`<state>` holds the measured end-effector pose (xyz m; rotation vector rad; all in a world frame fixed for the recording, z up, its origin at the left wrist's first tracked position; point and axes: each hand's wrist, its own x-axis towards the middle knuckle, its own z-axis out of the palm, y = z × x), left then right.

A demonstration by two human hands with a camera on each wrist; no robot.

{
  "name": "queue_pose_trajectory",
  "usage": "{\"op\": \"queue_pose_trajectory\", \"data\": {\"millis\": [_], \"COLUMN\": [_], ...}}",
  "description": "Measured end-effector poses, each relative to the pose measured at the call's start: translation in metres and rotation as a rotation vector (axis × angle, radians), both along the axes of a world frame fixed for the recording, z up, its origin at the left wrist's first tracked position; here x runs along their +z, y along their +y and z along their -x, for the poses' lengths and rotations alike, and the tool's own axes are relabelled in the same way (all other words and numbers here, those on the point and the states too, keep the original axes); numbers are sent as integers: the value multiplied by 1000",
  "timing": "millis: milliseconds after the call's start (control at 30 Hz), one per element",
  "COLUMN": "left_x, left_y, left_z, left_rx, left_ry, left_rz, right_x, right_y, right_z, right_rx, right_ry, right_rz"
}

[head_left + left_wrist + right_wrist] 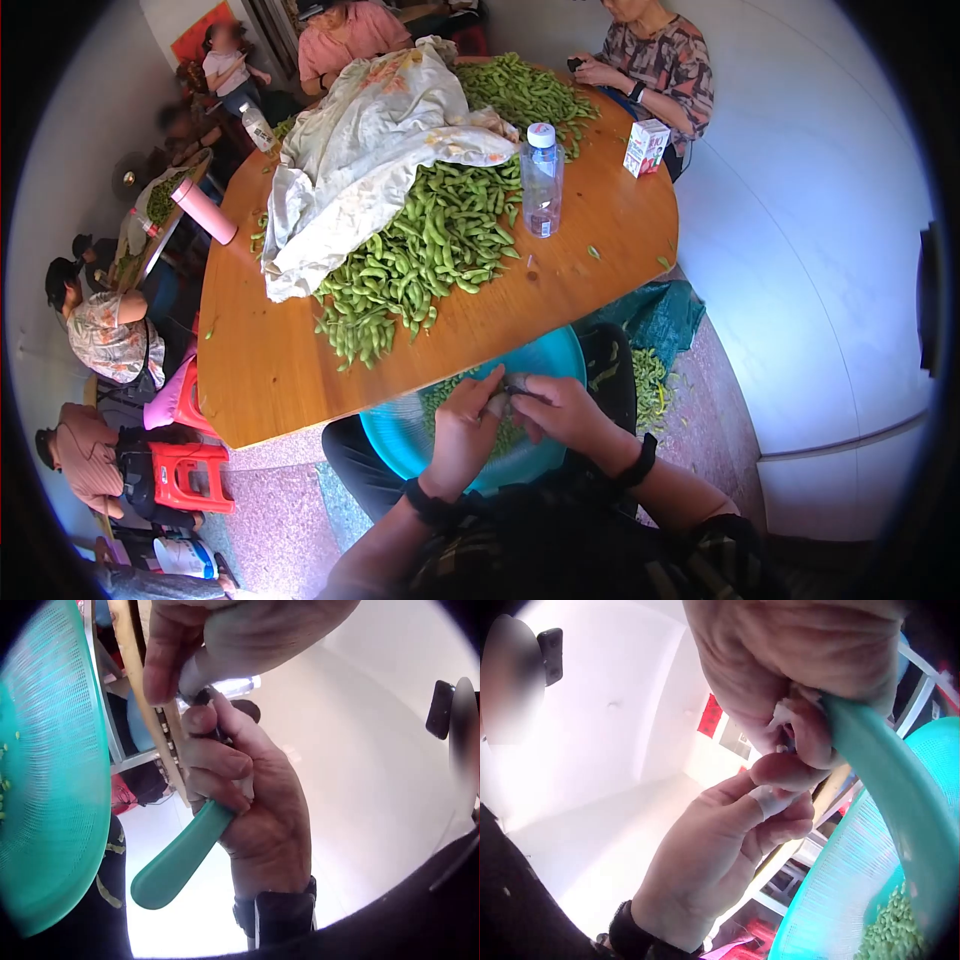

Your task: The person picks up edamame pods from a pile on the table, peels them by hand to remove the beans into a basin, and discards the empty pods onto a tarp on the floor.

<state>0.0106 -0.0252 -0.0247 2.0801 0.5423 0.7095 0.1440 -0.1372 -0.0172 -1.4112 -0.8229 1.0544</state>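
Observation:
My right hand (570, 405) grips a tool by its green handle (184, 855), which sticks out below the curled fingers; its working end is mostly hidden. Against the right fingertips, the thumb and fingers of my left hand (465, 420) come together at a small dark part (201, 696); I cannot tell what the left hand holds. White tape (769, 801) wraps the left thumb. Both hands are over a teal mesh basin (385, 440) at my lap, with shelled green beans (892, 930) inside.
Green soybean pods (430, 250) are heaped on the wooden table (270, 380), partly under a pale cloth (370, 120). A clear bottle (541, 190), a carton (647, 148) and a pink tumbler (205, 212) stand around them. People sit nearby; more pods (650, 390) lie at right.

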Motion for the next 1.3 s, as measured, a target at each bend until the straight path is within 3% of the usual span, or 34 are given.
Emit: {"op": "queue_pose_trajectory", "data": {"millis": [267, 467, 533, 567, 600, 633, 700, 767, 800, 867, 1000, 1200, 1267, 1300], "left_x": [-6, -3, -12, -17, -21, -23, -24, -27, -33, -34, -40, -42, -28, -19], "left_y": [1, 11, 19, 22, 26, 27, 28, 29, 30, 29, 29, 23, 17, 14], "left_z": [0, 4, 5, 7, 7, 7, 6, 5, 5, 6, 4, 8, 10, 12], "left_rx": [-10, -94, -142, -140, -167, -194, -188, -177, -234, -283, -284, -223, -216, -236], "left_ry": [-39, 30, 10, 10, -10, -31, -45, -64, -53, -50, -153, -32, -25, -26], "left_rz": [7, 352, 705, 706, 875, 1044, 1143, 1243, 1279, 1314, 1369, 1275, 1274, 1190], "right_x": [-3, -15, -17, -17, -16, -14, -12, -12, -17, -27, -9, -14, -29, -30], "right_y": [2, 4, 3, 3, 3, 3, 4, 8, 9, 12, 8, 5, 6, 5], "right_z": [5, 1, -4, -6, -7, -8, -7, -2, 2, 9, 11, 13, 9, 9], "right_rx": [-33, -35, -25, -16, -14, -5, 6, -37, -31, -108, 0, -51, -70, -72], "right_ry": [144, 364, 384, 404, 404, 383, 360, -92, -93, -493, -584, -239, -565, -563], "right_rz": [7, 62, 79, 95, 96, 104, 112, 70, 71, -184, -165, -125, -160, -162]}}
